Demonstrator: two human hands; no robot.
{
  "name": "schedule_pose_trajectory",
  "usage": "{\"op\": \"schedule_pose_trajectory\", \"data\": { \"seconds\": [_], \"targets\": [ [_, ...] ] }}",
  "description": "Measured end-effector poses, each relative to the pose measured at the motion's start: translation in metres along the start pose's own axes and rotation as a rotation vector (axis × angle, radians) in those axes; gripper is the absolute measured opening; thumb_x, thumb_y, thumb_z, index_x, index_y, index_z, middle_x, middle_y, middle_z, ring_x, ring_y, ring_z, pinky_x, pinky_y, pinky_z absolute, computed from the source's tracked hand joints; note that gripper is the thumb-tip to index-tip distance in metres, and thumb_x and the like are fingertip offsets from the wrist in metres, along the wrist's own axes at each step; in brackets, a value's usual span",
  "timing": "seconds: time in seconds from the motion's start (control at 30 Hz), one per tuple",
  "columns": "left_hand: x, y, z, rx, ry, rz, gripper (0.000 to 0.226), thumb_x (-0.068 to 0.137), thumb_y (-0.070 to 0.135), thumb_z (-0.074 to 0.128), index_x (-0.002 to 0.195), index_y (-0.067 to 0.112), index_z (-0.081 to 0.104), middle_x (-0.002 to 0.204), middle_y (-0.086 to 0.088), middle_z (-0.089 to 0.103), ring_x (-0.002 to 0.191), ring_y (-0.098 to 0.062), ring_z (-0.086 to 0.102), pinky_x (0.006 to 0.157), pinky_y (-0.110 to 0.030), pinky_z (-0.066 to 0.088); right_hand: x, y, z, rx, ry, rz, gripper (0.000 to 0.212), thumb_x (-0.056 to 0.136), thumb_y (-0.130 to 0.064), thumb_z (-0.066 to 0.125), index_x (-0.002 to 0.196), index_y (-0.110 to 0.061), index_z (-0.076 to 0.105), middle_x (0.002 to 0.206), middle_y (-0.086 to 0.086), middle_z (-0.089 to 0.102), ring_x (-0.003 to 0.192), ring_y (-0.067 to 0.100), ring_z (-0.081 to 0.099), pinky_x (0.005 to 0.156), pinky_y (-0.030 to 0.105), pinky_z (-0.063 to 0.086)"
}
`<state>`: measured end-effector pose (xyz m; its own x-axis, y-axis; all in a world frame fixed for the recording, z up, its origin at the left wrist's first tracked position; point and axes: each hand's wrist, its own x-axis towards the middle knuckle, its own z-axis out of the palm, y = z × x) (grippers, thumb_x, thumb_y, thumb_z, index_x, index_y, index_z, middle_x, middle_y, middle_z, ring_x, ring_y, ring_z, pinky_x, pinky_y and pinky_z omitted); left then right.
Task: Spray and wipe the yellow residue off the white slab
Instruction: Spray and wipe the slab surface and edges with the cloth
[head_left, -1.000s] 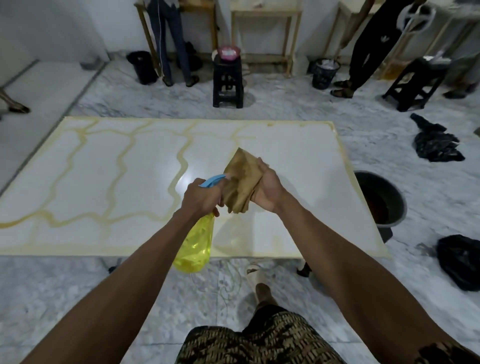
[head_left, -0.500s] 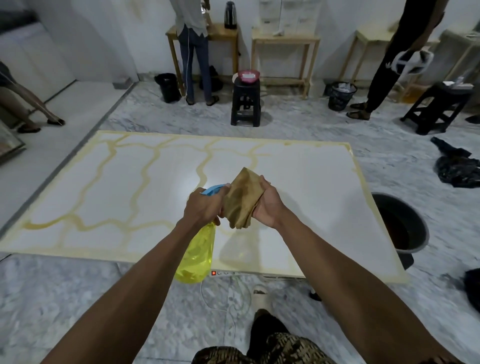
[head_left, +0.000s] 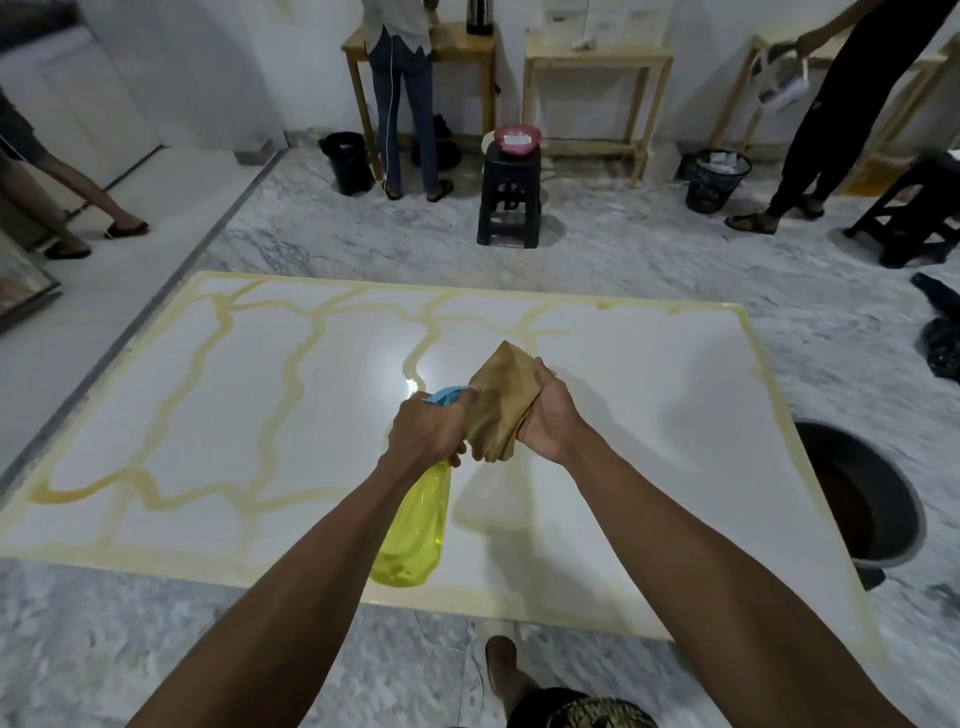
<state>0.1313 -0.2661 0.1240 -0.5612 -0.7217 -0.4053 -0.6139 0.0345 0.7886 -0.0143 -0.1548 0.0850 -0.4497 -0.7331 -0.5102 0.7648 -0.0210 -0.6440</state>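
Hands meet over the white slab (head_left: 649, 415): left hand (head_left: 426, 434) grips the yellow spray bottle (head_left: 413, 525), its blue nozzle mostly hidden, right hand (head_left: 548, 415) clutches a brown rag (head_left: 501, 400). Yellow residue (head_left: 291, 374) streaks the slab's left half.

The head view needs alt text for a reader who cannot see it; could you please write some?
Over a white slab veined with yellow residue, the left hand grips a yellow spray bottle whose blue head points at a brown cloth bunched in the right hand. A dark bucket sits by the slab's right edge; people stand behind.
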Motion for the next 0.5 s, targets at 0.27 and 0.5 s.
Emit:
{"op": "schedule_pose_trajectory", "data": {
  "seconds": [0.27, 0.5],
  "targets": [
    [0.104, 0.046, 0.024, 0.012, -0.073, -0.023, 0.067, 0.084, 0.067, 0.067, 0.106, 0.005, 0.072, 0.060, -0.003, 0.074, 0.050, -0.027, 0.072, 0.076, -0.045, 0.067, 0.088, -0.042, -0.031, 0.013, 0.123, -0.003, 0.071, 0.096, -0.065, 0.041, 0.138, -0.009, 0.053, 0.133, 0.018, 0.063, 0.124, 0.033, 0.060, 0.109, 0.051, 0.043],
    [0.188, 0.079, 0.041, -0.079, -0.067, -0.047, 0.066, 0.089, 0.058, 0.073, 0.105, -0.006, 0.072, 0.064, -0.006, 0.073, 0.053, -0.025, 0.073, 0.049, -0.030, 0.058, 0.172, -0.105, -0.070, -0.706, 0.660, -0.292, 0.054, 0.106, -0.048, 0.033, 0.142, -0.012, 0.049, 0.134, 0.013, 0.060, 0.119, 0.032, 0.059, 0.087, 0.030, 0.044]
  ]
}}
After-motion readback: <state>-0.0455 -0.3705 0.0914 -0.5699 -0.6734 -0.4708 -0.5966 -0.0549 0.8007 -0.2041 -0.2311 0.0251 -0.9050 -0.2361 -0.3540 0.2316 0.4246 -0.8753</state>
